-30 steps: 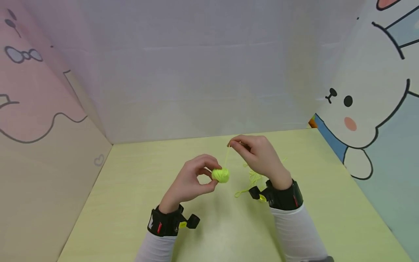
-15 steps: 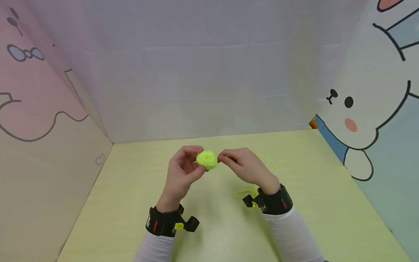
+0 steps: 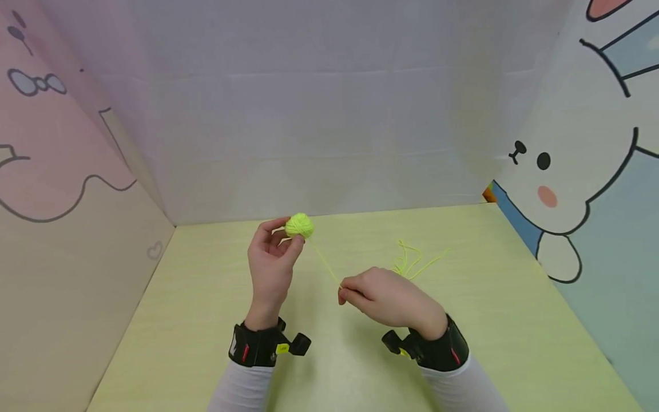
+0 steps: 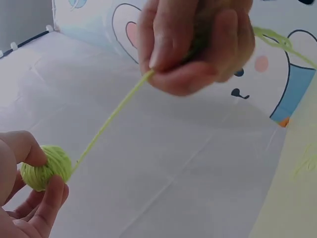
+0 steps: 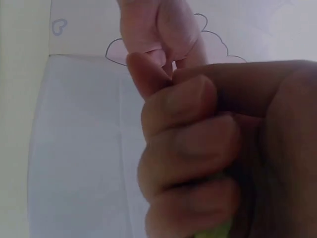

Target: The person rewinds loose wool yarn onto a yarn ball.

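A small neon yellow-green ball of yarn (image 3: 299, 226) is held up between the thumb and fingertips of my left hand (image 3: 270, 257). From the ball a taut yarn strand (image 4: 111, 118) runs down and right to my right hand (image 3: 388, 297), which pinches it between thumb and forefinger. The right hand's other fingers (image 5: 188, 148) are curled in, with a bit of yarn (image 5: 215, 230) showing under them in the right wrist view. Loose yarn (image 3: 409, 260) lies on the table behind the right hand, partly hidden by it.
Both hands work over a pale yellow-green table (image 3: 206, 320). A white sheet (image 3: 319, 131) rises along its back edge. Printed cartoon panels flank it, a pink one (image 3: 56, 131) at left and a white rabbit (image 3: 576, 166) at right. Each wrist wears a black camera band (image 3: 254, 346).
The left hand has moved left and away with the ball, turning it. The right hand has swung from above the ball to below and right of it, bringing the strand round.
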Demonstrator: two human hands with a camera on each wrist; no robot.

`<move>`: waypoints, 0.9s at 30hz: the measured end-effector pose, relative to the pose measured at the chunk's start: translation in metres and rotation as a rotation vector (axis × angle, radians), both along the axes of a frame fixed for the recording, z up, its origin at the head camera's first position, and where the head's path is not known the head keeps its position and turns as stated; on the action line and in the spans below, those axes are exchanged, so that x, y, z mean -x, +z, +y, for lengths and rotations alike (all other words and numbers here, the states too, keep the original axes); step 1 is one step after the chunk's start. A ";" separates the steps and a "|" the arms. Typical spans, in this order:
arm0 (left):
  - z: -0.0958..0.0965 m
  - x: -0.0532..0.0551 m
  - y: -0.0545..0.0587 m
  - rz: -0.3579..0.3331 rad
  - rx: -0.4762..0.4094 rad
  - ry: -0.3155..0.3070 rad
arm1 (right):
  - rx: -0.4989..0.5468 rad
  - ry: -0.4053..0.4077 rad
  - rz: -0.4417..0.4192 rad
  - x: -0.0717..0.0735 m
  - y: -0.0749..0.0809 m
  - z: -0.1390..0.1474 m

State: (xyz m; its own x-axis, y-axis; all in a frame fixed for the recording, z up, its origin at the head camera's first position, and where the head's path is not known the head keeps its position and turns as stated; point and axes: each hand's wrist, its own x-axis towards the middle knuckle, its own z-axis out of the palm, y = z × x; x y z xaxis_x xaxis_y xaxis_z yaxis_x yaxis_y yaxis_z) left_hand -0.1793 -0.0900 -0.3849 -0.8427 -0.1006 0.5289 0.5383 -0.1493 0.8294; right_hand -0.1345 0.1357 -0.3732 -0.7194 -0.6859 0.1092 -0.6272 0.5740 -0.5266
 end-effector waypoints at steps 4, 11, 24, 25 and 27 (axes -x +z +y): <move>0.004 -0.001 0.003 0.056 0.162 0.108 | 0.010 0.005 0.037 -0.012 0.010 0.004; 0.011 -0.014 0.020 0.138 0.451 0.132 | 0.131 -0.003 0.219 -0.021 0.022 0.012; 0.006 -0.020 0.021 0.202 0.678 -0.384 | 0.402 -0.146 0.443 0.012 0.031 0.022; 0.006 -0.021 0.023 0.198 0.666 -0.424 | 0.402 -0.158 0.440 0.016 0.029 0.022; 0.005 -0.024 0.026 0.183 0.632 -0.493 | 0.400 -0.173 0.414 0.023 0.025 0.021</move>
